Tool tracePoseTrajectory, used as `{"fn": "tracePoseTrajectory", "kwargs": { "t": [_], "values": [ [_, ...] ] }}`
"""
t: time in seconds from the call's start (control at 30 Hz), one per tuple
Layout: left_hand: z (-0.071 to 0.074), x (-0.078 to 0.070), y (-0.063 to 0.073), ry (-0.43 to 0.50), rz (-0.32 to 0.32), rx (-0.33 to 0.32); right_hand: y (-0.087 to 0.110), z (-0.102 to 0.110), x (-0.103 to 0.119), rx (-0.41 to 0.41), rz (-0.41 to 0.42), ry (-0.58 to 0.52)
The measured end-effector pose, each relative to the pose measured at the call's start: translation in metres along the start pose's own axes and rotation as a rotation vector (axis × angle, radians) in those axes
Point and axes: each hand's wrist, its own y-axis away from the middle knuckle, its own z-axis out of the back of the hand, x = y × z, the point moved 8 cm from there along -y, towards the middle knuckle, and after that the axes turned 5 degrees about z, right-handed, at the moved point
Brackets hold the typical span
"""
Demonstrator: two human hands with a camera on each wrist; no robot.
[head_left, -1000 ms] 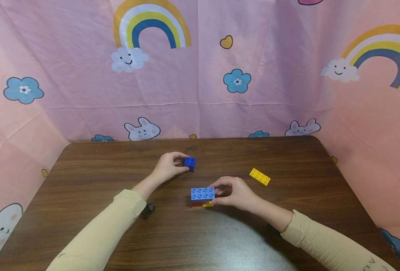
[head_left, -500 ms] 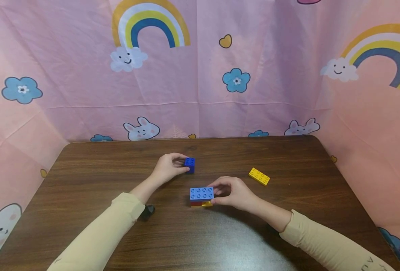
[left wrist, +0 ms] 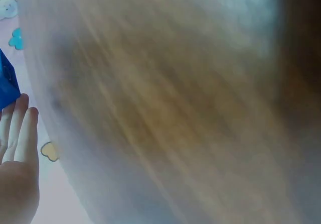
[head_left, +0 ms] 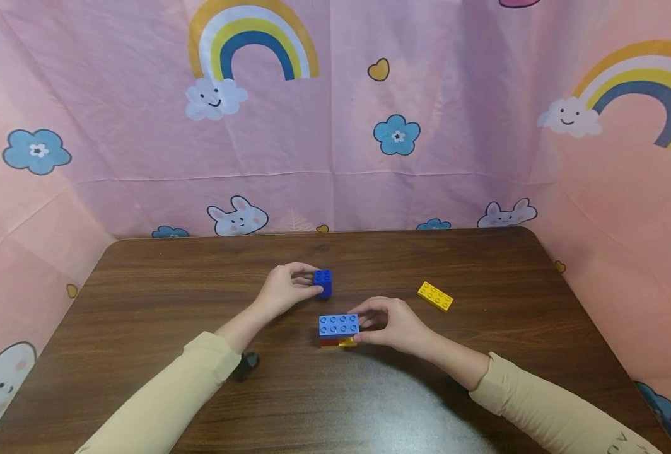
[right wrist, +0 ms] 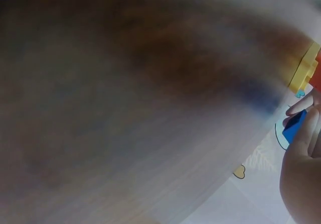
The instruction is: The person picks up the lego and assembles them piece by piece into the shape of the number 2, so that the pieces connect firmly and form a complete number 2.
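Note:
My left hand (head_left: 285,289) pinches a small dark blue toy building brick (head_left: 323,285) between thumb and fingers, behind the stack in the head view. In the left wrist view, part of the blue brick (left wrist: 7,81) shows at the left edge beside the fingers. My right hand (head_left: 395,325) grips the right end of a small brick stack. A light blue eight-stud brick (head_left: 338,325) tops it. Beneath lie a red brick (head_left: 330,342) and a yellow piece (head_left: 347,342). The dark blue brick and the stack are apart.
A thin yellow studded plate (head_left: 435,296) lies on the brown wooden table (head_left: 460,258), right of the hands. A small black object (head_left: 248,364) sits by the left cuff. Patterned pink cloth (head_left: 335,145) hangs behind the table and at both sides.
My left hand has shifted the dark blue brick slightly nearer to me and to the right. The right hand and the stack stay almost still.

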Motion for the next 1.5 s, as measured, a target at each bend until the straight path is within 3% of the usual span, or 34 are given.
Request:
{"fn": "tracePoseTrajectory", "kwargs": {
  "t": [0.5,0.73,1.1,1.5],
  "values": [
    [0.002,-0.018,0.022,0.173,-0.044,-0.078,0.000,-0.001,0.001,0.000,0.023,-0.024],
    [0.003,-0.020,0.030,0.240,-0.024,-0.104,0.000,-0.002,0.000,-0.001,0.015,-0.020],
    [-0.003,-0.041,0.048,0.281,-0.064,-0.054,0.000,-0.001,0.001,0.008,0.024,-0.023],
    [-0.016,-0.040,0.061,0.308,-0.071,0.007,0.001,-0.002,0.000,0.012,0.041,-0.028]
  ]
}}
